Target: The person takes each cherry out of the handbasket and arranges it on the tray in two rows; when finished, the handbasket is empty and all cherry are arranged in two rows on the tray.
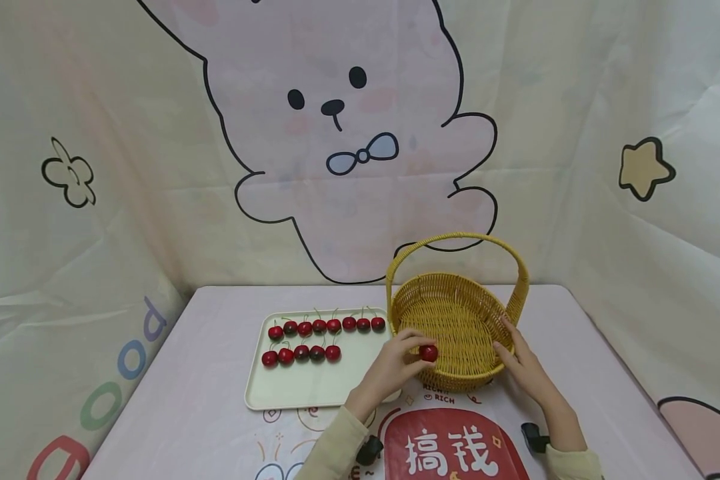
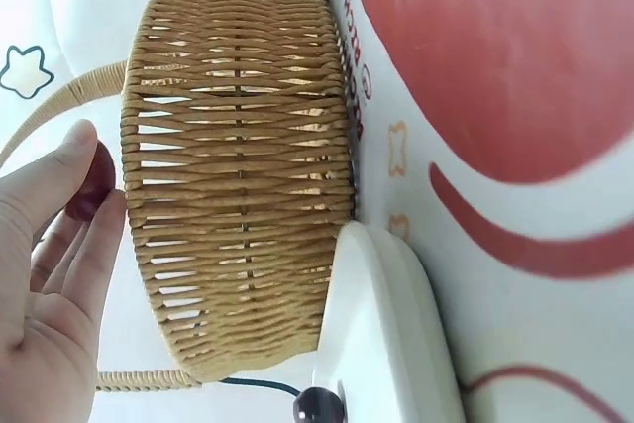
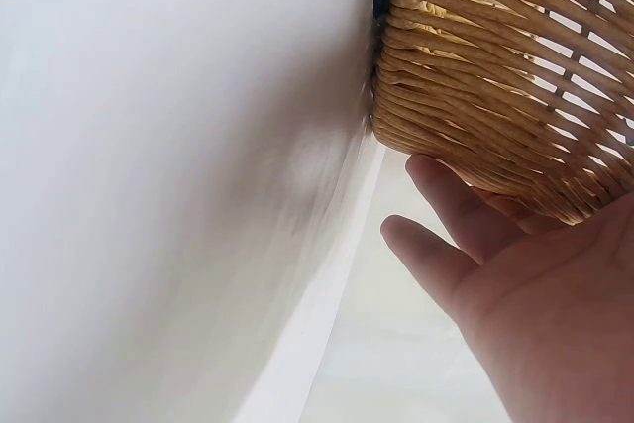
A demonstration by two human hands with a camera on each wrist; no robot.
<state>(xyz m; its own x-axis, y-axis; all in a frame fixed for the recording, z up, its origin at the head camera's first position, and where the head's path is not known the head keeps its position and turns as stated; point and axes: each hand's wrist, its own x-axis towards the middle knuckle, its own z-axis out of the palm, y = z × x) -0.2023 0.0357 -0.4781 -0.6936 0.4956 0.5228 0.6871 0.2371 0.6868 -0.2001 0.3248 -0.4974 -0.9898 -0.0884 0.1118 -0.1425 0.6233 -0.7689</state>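
My left hand [image 1: 393, 365] pinches a dark red cherry [image 1: 429, 353] between thumb and fingers, over the near left rim of a yellow wicker basket [image 1: 456, 323]. In the left wrist view the cherry [image 2: 93, 183] is held beside the basket's upper edge. With its thumb over the rim and its fingers along the outer wall, my right hand [image 1: 528, 370] holds the basket's right side; its thumb is out of sight in the right wrist view. A cream tray [image 1: 258, 390] lies left of the basket, bearing two rows of cherries [image 1: 302, 353], several with stems.
The basket's tall arched handle [image 1: 456, 235] rises above the rim. The tray's right end meets the basket's left side. A white table covering [image 1: 204, 380] with a red printed patch [image 1: 456, 427] lies underneath, and printed cloth walls [image 1: 534, 167] surround the table.
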